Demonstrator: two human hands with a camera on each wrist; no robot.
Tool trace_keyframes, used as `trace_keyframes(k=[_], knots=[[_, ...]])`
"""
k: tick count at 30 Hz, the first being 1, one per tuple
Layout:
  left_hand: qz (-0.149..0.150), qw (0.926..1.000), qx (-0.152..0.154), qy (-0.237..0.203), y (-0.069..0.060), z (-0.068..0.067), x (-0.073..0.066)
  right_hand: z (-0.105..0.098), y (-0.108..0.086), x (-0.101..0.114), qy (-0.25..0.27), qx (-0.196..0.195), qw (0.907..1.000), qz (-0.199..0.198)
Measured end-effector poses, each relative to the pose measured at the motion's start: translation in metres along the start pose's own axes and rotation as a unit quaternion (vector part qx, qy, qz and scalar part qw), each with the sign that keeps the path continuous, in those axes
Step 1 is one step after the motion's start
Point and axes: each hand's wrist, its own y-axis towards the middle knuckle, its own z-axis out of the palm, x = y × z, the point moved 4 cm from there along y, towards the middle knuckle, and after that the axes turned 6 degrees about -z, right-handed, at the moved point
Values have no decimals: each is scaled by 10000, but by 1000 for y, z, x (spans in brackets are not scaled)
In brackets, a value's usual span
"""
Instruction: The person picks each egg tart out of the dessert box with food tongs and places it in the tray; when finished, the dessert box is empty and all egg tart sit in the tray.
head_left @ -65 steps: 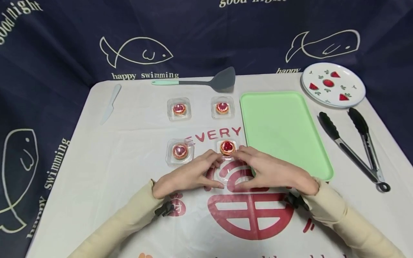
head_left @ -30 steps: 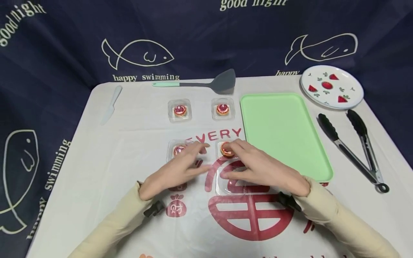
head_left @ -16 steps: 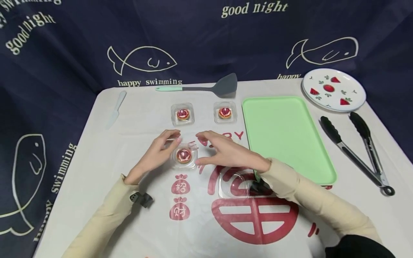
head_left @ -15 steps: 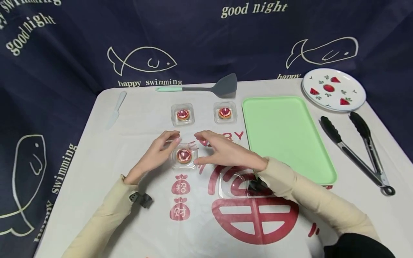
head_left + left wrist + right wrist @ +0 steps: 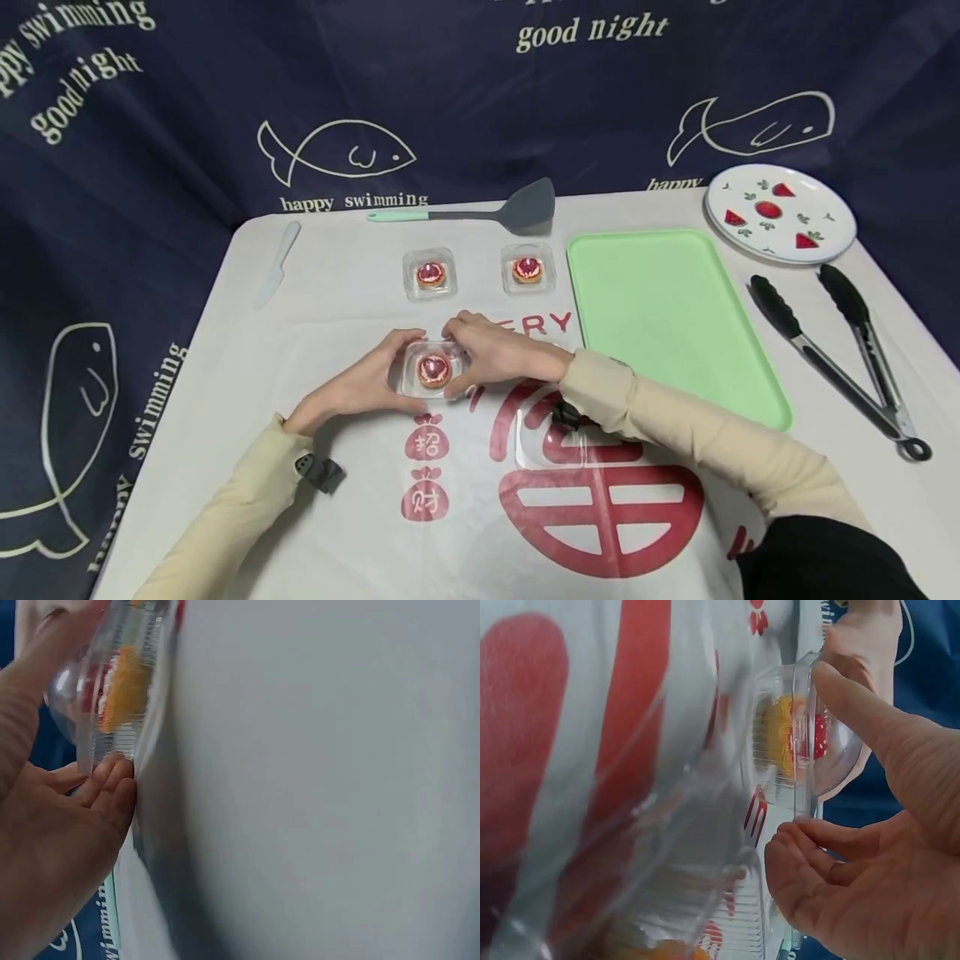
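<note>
A clear plastic box (image 5: 413, 383) with a domed lid stands at the middle of the table, a small red-topped tart (image 5: 433, 370) inside it. My left hand (image 5: 367, 379) grips its left side, thumb at the near corner and fingers at the far one. On the right side, my right hand (image 5: 491, 350) holds it between thumb and fingers. In the right wrist view the lid rim (image 5: 804, 742) lies between thumb and fingertips. Another tart (image 5: 676, 949) in an open clear box shows low in that view; in the head view my right arm mostly hides it.
Two boxed tarts (image 5: 431, 274) sit farther back, before a spatula (image 5: 525, 207). An open clear lid (image 5: 536, 446) lies beneath my right wrist. To the right are a green tray (image 5: 667, 308), a plate (image 5: 817, 204) and tongs (image 5: 840, 375); a pale knife (image 5: 281, 254) lies back left.
Both hands have left the opened box on the right and moved left to the closed one. They have closed in from its two sides and now grip it. The head view has shifted slightly.
</note>
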Motion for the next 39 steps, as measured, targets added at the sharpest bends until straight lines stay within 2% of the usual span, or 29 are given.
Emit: trace_keyframes(k=[6, 14, 20, 30, 39], knots=[[530, 9964, -91, 657, 0, 7, -5, 0, 7, -2, -31, 62, 9999, 91], [897, 9889, -297, 1144, 1, 12, -7, 0, 9, -4, 202, 127, 9992, 335], [925, 9863, -369, 1314, 2, 12, -7, 0, 10, -4, 202, 30, 9993, 315], [637, 9896, -297, 1255, 3, 10, -8, -2, 8, 2, 14, -171, 9996, 227], [577, 9898, -283, 1272, 4, 11, -8, -3, 8, 6, -101, -187, 9993, 298]])
